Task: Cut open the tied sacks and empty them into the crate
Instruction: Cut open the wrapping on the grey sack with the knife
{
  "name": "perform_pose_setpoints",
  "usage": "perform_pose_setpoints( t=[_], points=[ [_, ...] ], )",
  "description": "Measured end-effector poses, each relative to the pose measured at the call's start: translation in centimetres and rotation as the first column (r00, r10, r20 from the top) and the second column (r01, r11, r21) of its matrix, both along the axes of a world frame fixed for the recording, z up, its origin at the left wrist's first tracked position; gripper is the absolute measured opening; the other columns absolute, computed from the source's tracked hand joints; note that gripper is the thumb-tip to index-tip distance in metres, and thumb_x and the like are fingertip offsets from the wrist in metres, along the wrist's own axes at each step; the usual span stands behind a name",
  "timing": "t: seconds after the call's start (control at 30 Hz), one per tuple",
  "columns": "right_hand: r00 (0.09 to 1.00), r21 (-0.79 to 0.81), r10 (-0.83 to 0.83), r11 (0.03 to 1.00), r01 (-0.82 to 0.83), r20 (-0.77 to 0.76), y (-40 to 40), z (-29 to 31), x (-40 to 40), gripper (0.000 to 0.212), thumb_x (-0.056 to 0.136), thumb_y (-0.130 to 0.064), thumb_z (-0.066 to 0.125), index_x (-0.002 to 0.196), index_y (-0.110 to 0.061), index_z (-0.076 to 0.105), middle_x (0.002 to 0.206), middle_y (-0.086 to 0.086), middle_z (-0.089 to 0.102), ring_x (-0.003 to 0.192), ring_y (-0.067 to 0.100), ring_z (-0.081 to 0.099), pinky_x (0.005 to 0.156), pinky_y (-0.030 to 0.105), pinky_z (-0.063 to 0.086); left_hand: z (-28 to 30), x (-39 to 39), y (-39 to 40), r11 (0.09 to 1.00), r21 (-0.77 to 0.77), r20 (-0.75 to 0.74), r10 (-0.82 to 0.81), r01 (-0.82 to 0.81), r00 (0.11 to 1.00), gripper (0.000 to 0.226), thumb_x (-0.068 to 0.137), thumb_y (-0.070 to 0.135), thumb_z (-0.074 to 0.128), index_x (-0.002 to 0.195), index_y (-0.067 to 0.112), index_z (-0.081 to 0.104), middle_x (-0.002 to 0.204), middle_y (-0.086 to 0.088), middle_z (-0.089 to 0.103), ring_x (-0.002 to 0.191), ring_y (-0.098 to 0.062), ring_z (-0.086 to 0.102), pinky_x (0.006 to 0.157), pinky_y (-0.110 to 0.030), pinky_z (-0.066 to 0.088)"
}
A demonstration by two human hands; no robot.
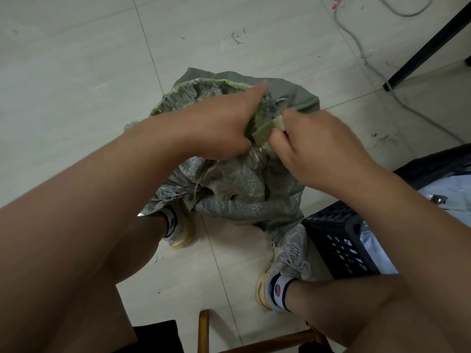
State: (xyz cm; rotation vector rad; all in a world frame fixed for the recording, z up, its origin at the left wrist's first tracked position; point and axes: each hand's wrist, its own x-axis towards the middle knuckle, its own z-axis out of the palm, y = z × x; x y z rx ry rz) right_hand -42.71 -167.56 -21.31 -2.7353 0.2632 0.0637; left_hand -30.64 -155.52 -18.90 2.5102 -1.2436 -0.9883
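Grey-green woven plastic sack [229, 189] on the floor, just left of the black slotted plastic crate [339, 240]. Left hand [224, 123] grips its bunched neck; right hand [313, 149] pinches a pale strip there. Sack apparently unemptied; crate already holds pale bags.

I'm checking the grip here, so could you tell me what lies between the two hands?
In the head view, a pale strip of the sack bridges the left hand and right hand.

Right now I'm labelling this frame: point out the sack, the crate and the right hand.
sack [237, 184]: head view, woven front.
crate [339, 240]: head view, slotted corner wall.
right hand [321, 146]: head view, back of hand.
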Motion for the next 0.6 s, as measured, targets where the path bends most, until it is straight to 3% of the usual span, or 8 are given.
perform_pose_setpoints(
  t=[0.07,0.13,0.27,0.3,0.33,0.4,0.47,0.6],
  points=[
    [0.999,-0.008,0.021,1.0,-0.022,-0.037,-0.1,-0.2,0.1,0.03,0.098,-0.031,0.038,0.071,-0.022,0.03,0.061,0.0,0.042,0.055,0.023,0.042,0.048,0.033,0.025,-0.3,0.2,0.0,1.0,0.009,-0.01,-0.008,0.008,1.0,0.1,0.093,0.016,0.066,0.156,0.025,-0.011,0.12,-0.005,0.058,0.067,-0.002,0.05,0.057,-0.02,0.039],
    [0.999,0.0,0.034,0.999,-0.034,-0.015,-0.4,0.3,0.0,0.033,0.099,-0.03,0.039,0.068,-0.025,0.027,0.06,0.0,0.043,0.054,0.021,0.042,0.047,0.033,0.023,-0.5,0.5,0.2,1.0,0.022,-0.016,-0.012,0.012,1.0,0.101,0.092,0.015,0.066,0.155,0.027,-0.012,0.152,-0.011,0.04,0.072,-0.003,0.054,0.061,-0.018,0.043],
    [0.994,0.06,0.048,0.997,-0.055,0.1,-1.5,1.7,-0.5,0.036,0.099,-0.028,0.042,0.066,-0.027,0.028,0.056,-0.002,0.043,0.051,0.014,0.042,0.047,0.029,0.023,-0.6,0.7,0.8,0.998,0.056,0.025,-0.018,0.017,1.0,0.102,0.093,0.014,0.065,0.154,0.029,-0.015,0.161,-0.008,0.025,0.12,-0.018,0.055,0.088,-0.026,0.045],
    [0.99,0.071,0.048,0.996,-0.058,0.131,-1.8,2.0,-0.7,0.035,0.099,-0.028,0.043,0.066,-0.026,0.031,0.055,-0.004,0.042,0.05,0.01,0.04,0.046,0.028,0.021,-0.6,0.7,0.9,0.998,0.066,0.033,-0.02,0.018,0.999,0.102,0.093,0.013,0.065,0.154,0.03,-0.015,0.161,-0.008,0.024,0.122,-0.02,0.054,0.092,-0.03,0.048],
    [0.987,0.078,0.047,0.995,-0.06,0.153,-2.0,2.1,-0.9,0.032,0.097,-0.029,0.043,0.067,-0.024,0.035,0.054,-0.005,0.041,0.049,0.008,0.038,0.046,0.027,0.02,-0.6,0.8,0.9,0.997,0.072,0.037,-0.022,0.02,0.999,0.102,0.093,0.013,0.064,0.154,0.03,-0.016,0.161,-0.009,0.025,0.115,-0.02,0.058,0.091,-0.033,0.051],
    [0.986,0.079,0.057,0.994,-0.07,0.154,-2.2,2.0,-1.0,0.028,0.094,-0.031,0.041,0.068,-0.021,0.037,0.053,-0.005,0.039,0.048,0.008,0.038,0.046,0.027,0.02,-0.4,0.8,0.8,0.997,0.07,0.038,-0.021,0.018,0.999,0.101,0.093,0.013,0.064,0.154,0.03,-0.016,0.157,-0.012,0.033,0.087,-0.013,0.063,0.072,-0.031,0.053],
    [0.99,0.069,0.102,0.992,-0.109,0.096,-2.0,1.6,-0.9,0.032,0.096,-0.031,0.041,0.067,-0.023,0.033,0.055,-0.004,0.04,0.049,0.013,0.04,0.046,0.03,0.024,-0.3,0.8,0.7,0.998,0.059,0.029,-0.004,0.003,1.0,0.101,0.093,0.015,0.064,0.154,0.03,-0.014,0.148,-0.015,0.043,0.069,-0.008,0.058,0.056,-0.024,0.042],
    [0.987,-0.011,0.147,0.989,-0.148,-0.063,-1.9,0.4,-0.5,0.034,0.099,-0.034,0.038,0.069,-0.026,0.025,0.062,-0.001,0.042,0.055,0.016,0.04,0.049,0.035,0.028,-0.3,0.8,0.6,0.998,0.062,0.01,0.015,-0.016,1.0,0.102,0.093,0.017,0.065,0.154,0.033,-0.014,0.148,-0.017,0.043,0.065,-0.008,0.058,0.054,-0.024,0.042]
  ],
)
